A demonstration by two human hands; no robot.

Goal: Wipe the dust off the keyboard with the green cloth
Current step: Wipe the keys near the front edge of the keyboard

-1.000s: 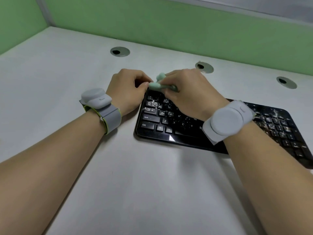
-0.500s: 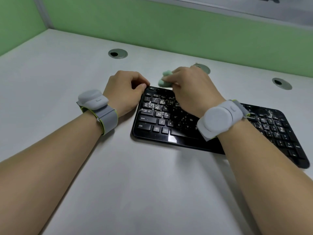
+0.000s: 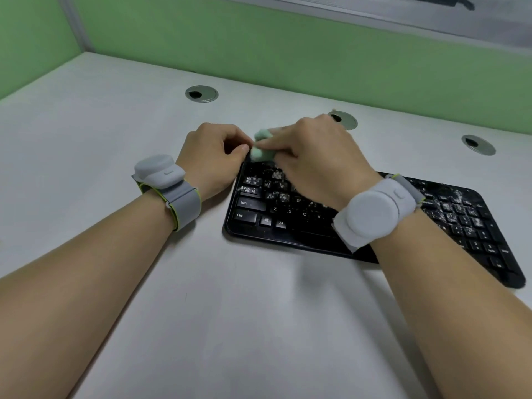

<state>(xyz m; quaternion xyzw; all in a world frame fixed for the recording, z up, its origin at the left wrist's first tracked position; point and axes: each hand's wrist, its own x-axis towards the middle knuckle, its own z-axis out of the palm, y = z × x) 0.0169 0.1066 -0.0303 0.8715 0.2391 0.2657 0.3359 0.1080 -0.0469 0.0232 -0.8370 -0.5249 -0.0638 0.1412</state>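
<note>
Gripping the bunched green cloth in my right hand, fingers closed on it, at the keyboard far-left corner. Left hand, curled shut, braces that end. Keyboard's long axis runs rightward; dusty keys lie right. White tabletop, green partition behind.

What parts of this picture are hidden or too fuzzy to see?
- Head view: most of the green cloth is bunched under the right hand.
- The middle keys of the keyboard are covered by that hand and its wrist band.
- The left hand has its fingertips curled under, out of sight.
- The right hand's fingers are motion-blurred.
</note>
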